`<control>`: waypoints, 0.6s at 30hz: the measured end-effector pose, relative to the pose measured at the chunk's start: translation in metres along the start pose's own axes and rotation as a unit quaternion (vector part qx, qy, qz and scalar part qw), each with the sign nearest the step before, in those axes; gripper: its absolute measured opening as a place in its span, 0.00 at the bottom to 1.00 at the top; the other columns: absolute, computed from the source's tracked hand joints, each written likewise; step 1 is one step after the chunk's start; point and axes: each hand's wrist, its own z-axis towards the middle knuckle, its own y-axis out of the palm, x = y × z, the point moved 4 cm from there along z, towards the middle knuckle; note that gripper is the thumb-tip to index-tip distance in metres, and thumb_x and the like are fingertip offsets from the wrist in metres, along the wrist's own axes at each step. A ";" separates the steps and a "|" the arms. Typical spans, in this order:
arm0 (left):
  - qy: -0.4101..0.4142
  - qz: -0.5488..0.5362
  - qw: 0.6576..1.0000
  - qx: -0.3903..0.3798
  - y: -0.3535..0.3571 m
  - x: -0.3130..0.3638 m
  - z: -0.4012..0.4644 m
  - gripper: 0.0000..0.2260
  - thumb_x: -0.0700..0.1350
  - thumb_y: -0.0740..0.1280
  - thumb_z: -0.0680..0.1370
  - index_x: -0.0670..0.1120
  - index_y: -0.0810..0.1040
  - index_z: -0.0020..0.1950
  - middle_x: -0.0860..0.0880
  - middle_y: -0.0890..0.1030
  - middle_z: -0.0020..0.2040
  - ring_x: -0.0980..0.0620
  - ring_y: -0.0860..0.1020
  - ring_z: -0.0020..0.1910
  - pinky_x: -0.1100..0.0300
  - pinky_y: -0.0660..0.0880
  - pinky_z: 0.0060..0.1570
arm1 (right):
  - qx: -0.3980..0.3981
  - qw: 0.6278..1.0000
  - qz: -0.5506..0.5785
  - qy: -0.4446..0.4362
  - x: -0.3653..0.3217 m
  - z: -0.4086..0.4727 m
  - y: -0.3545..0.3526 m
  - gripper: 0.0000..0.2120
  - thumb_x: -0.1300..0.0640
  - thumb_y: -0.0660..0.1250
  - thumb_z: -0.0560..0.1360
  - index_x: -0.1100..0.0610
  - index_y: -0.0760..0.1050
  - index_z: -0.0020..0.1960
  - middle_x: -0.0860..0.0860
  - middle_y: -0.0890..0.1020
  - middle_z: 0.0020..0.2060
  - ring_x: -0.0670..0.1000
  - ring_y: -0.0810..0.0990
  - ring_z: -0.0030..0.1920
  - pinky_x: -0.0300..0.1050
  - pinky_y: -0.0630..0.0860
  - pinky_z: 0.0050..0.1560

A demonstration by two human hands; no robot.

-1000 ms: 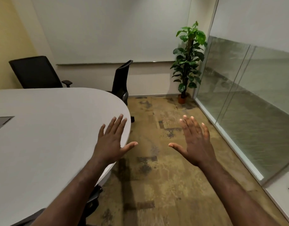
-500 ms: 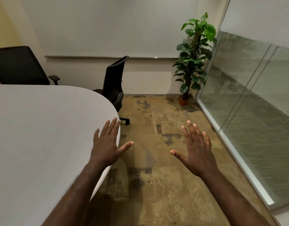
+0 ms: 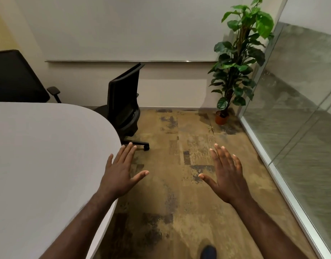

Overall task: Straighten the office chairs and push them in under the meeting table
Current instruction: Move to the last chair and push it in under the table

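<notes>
The white oval meeting table (image 3: 49, 156) fills the left side. A black office chair (image 3: 123, 101) stands at its far curved end, seen side-on, its seat partly under the tabletop and one caster out on the floor. A second black chair (image 3: 15, 77) sits behind the table at the far left, only its backrest and an armrest showing. My left hand (image 3: 121, 172) hovers flat with fingers spread over the table's right edge. My right hand (image 3: 226, 174) is held out flat over the carpet. Neither hand touches a chair.
A potted green plant (image 3: 239, 58) stands in the far right corner. A frosted glass wall (image 3: 295, 113) runs along the right side. Patterned brown carpet (image 3: 179, 202) lies between table and glass. A dark shoe tip (image 3: 208, 252) shows at the bottom edge.
The view has moved forward along the table's right side; the side-on chair and plant are nearer and larger. Both hands stay open and raised in the same pose.
</notes>
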 end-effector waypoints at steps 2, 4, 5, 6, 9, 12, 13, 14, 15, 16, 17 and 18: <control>-0.019 0.001 1.000 -0.007 0.017 0.008 0.031 0.45 0.77 0.45 0.69 0.55 0.42 0.79 0.55 0.39 0.78 0.54 0.39 0.77 0.43 0.44 0.76 | -0.014 1.000 0.000 -0.014 0.025 0.042 0.015 0.48 0.23 0.35 0.71 0.52 0.47 0.81 0.48 0.44 0.80 0.50 0.41 0.79 0.58 0.44 0.77; -0.046 -0.003 0.999 -0.016 0.033 0.017 0.062 0.45 0.78 0.44 0.68 0.55 0.40 0.79 0.55 0.37 0.78 0.53 0.39 0.78 0.42 0.44 0.76 | -0.021 0.999 0.016 -0.025 0.049 0.083 0.024 0.48 0.23 0.35 0.71 0.52 0.47 0.81 0.48 0.45 0.80 0.50 0.41 0.79 0.58 0.43 0.77; -0.060 -0.005 0.998 -0.021 0.039 0.021 0.077 0.45 0.78 0.45 0.68 0.56 0.39 0.78 0.56 0.37 0.78 0.53 0.39 0.78 0.42 0.44 0.76 | -0.027 0.999 0.022 -0.033 0.060 0.104 0.027 0.48 0.23 0.35 0.71 0.52 0.47 0.81 0.48 0.45 0.80 0.50 0.40 0.79 0.58 0.42 0.77; -0.074 -0.006 0.997 -0.024 0.044 0.026 0.093 0.45 0.78 0.46 0.68 0.56 0.39 0.78 0.55 0.38 0.78 0.53 0.39 0.78 0.43 0.44 0.76 | -0.034 0.998 0.020 -0.043 0.069 0.125 0.028 0.48 0.23 0.34 0.70 0.52 0.46 0.81 0.48 0.45 0.80 0.50 0.39 0.79 0.58 0.42 0.77; -0.117 -0.021 0.993 -0.001 0.052 0.036 0.138 0.44 0.77 0.50 0.70 0.55 0.41 0.79 0.55 0.41 0.80 0.54 0.40 0.78 0.44 0.44 0.76 | -0.043 0.996 0.008 -0.081 0.095 0.185 0.028 0.49 0.22 0.31 0.69 0.51 0.45 0.81 0.48 0.43 0.80 0.49 0.38 0.79 0.58 0.41 0.77; -0.140 -0.018 0.990 0.013 0.056 0.039 0.178 0.45 0.77 0.49 0.70 0.55 0.42 0.79 0.56 0.42 0.79 0.55 0.40 0.77 0.45 0.43 0.76 | -0.055 0.992 0.014 -0.113 0.110 0.241 0.028 0.48 0.23 0.34 0.70 0.52 0.48 0.81 0.49 0.47 0.80 0.50 0.41 0.79 0.57 0.42 0.77; -0.148 -0.014 0.989 0.019 0.057 0.037 0.190 0.45 0.78 0.48 0.70 0.55 0.42 0.79 0.56 0.42 0.79 0.55 0.39 0.77 0.46 0.42 0.75 | -0.052 0.991 0.019 -0.122 0.112 0.258 0.029 0.47 0.23 0.35 0.71 0.52 0.48 0.80 0.49 0.47 0.80 0.50 0.41 0.79 0.57 0.41 0.77; -0.157 -0.014 0.987 0.024 0.058 0.033 0.202 0.45 0.78 0.47 0.70 0.55 0.42 0.79 0.56 0.42 0.79 0.55 0.40 0.77 0.46 0.42 0.75 | -0.051 0.990 0.023 -0.131 0.114 0.275 0.031 0.47 0.23 0.36 0.71 0.52 0.49 0.80 0.49 0.48 0.80 0.50 0.41 0.79 0.57 0.41 0.76; -0.166 -0.017 0.986 0.029 0.059 0.028 0.215 0.45 0.79 0.47 0.70 0.55 0.42 0.80 0.56 0.42 0.80 0.55 0.40 0.77 0.46 0.42 0.75 | -0.052 0.988 0.026 -0.142 0.114 0.294 0.034 0.47 0.23 0.36 0.71 0.51 0.49 0.80 0.48 0.47 0.80 0.49 0.40 0.79 0.57 0.41 0.76; -0.175 -0.020 0.984 0.033 0.060 0.022 0.227 0.45 0.78 0.48 0.70 0.55 0.42 0.80 0.55 0.43 0.80 0.55 0.41 0.78 0.46 0.43 0.75 | -0.055 0.986 0.025 -0.153 0.114 0.312 0.039 0.47 0.23 0.36 0.71 0.51 0.48 0.80 0.48 0.46 0.80 0.49 0.39 0.78 0.57 0.40 0.76; -0.185 -0.022 0.982 0.036 0.061 0.016 0.239 0.45 0.78 0.48 0.70 0.55 0.43 0.80 0.55 0.44 0.80 0.54 0.42 0.78 0.45 0.43 0.75 | -0.059 0.984 0.024 -0.164 0.114 0.330 0.043 0.47 0.23 0.36 0.71 0.51 0.48 0.80 0.47 0.46 0.80 0.48 0.39 0.78 0.57 0.40 0.76; -0.196 -0.023 0.980 0.039 0.063 0.009 0.252 0.45 0.78 0.48 0.70 0.55 0.43 0.80 0.55 0.44 0.80 0.54 0.42 0.78 0.45 0.44 0.75 | -0.061 0.983 0.026 -0.172 0.114 0.349 0.049 0.47 0.23 0.36 0.71 0.51 0.48 0.80 0.47 0.46 0.80 0.48 0.39 0.78 0.57 0.41 0.76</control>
